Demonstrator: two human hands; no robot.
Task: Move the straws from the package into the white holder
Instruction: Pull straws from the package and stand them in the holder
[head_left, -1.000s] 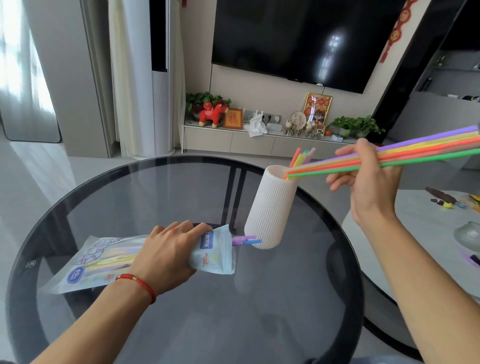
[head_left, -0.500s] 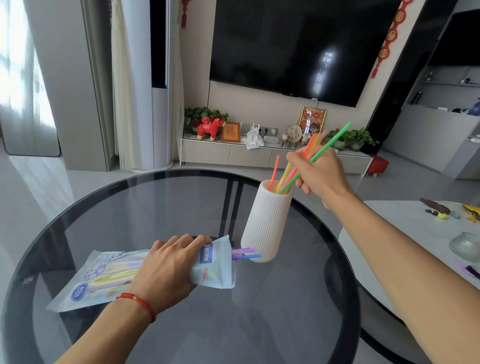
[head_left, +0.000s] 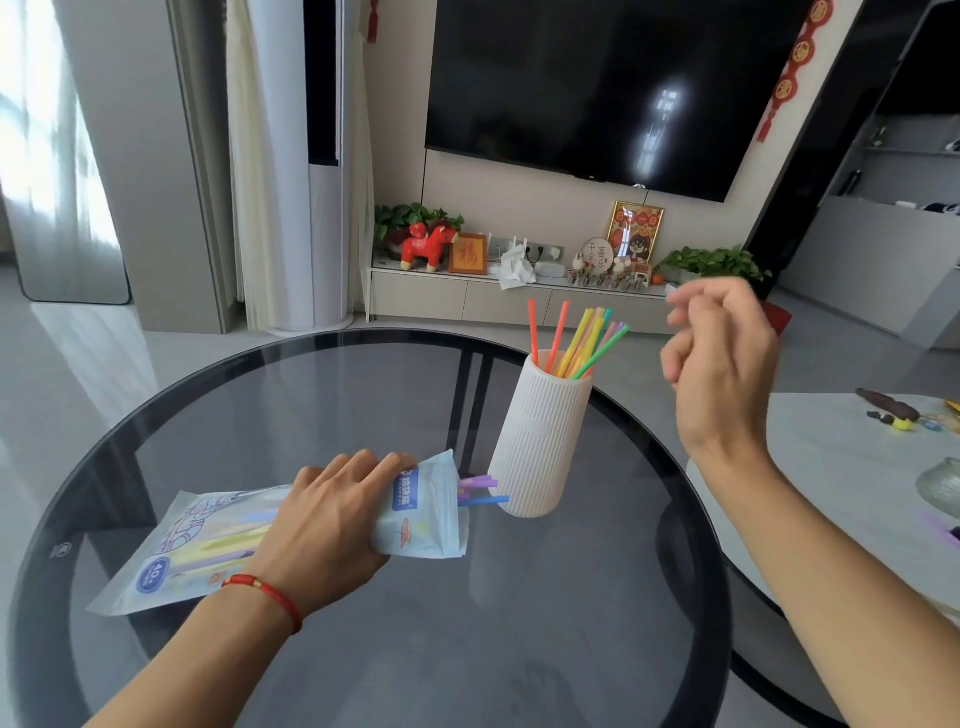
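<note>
A ribbed white holder (head_left: 540, 441) stands on the round glass table (head_left: 363, 649), with several coloured straws (head_left: 582, 343) sticking out of its top. The straw package (head_left: 426, 514) lies flat to its left, its open end toward the holder; purple and blue straw tips (head_left: 480, 491) poke out and more straws show through the bag. My left hand (head_left: 327, 525) grips the package near its open end. My right hand (head_left: 722, 358) hovers in the air to the right of the holder, fingers loosely curled and holding nothing.
A second white table (head_left: 857, 499) with small items and a glass bowl (head_left: 943, 486) stands close on the right. A TV cabinet (head_left: 467, 296) with ornaments and plants lines the far wall.
My right hand dropped the bundle of straws into the holder, let go and drew back to the right. The left hand and package stayed put.
</note>
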